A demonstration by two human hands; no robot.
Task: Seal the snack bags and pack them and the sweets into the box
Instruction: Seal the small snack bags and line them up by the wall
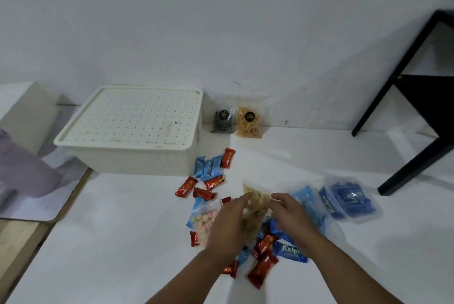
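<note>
We see two bare forearms coming up from the lower edge of the view, each ending in a bare hand: the left hand (227,225) and the right hand (293,216). No sleeve, cuff, glove, watch or ring shows on either. The fingers are blurred, so we cannot make out nails or finer marks.

the flat blue foil wafer wrapper (290,251) lying just below my right wrist reads "kalp" in white slanted script before my arm covers the rest. the same white script shows on a blue wrapper inside the clear plastic bag (331,205), too blurred to read fully. round black stickers on the two small clear snack bags (248,116) by the wall carry print too small to read.
</note>
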